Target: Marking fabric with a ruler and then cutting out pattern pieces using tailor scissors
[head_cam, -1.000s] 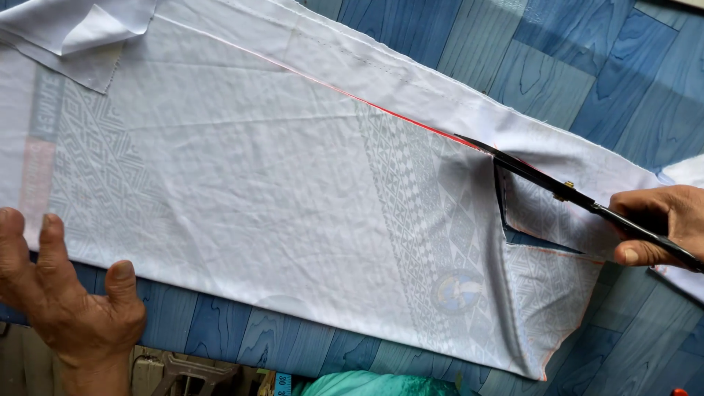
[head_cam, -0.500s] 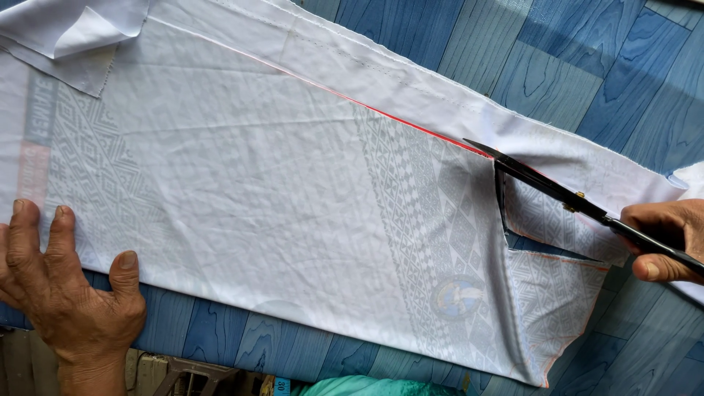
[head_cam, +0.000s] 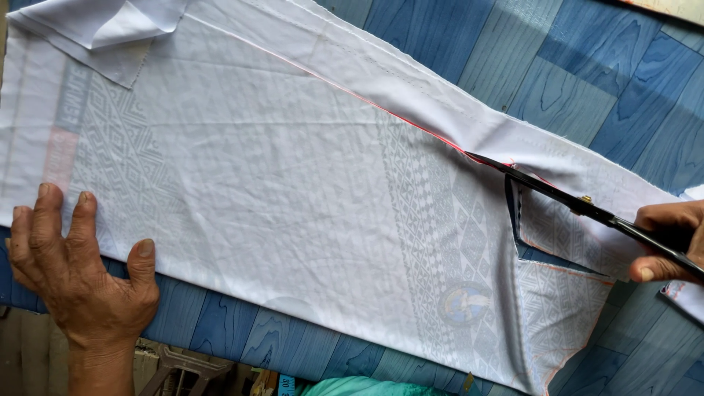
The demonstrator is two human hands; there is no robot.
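Head view: left hand flat, fingers spread, pinning white cloth; right hand clamped on scissors. Cloth thin, limp, slides easily; hold near cut.

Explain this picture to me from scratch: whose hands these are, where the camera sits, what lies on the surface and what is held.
There is no machine here: a person works with two bare hands, and the single picture comes from a camera worn on their head, looking down. A long white woven cloth with a faint geometric pattern lies spread over a blue wood-grain surface. A thin red marked line runs along the cloth. The left hand presses flat on the cloth's near edge. The right hand grips a pair of dark metal scissors, whose tips sit at the red line. Behind the blades the cloth is already cut apart.
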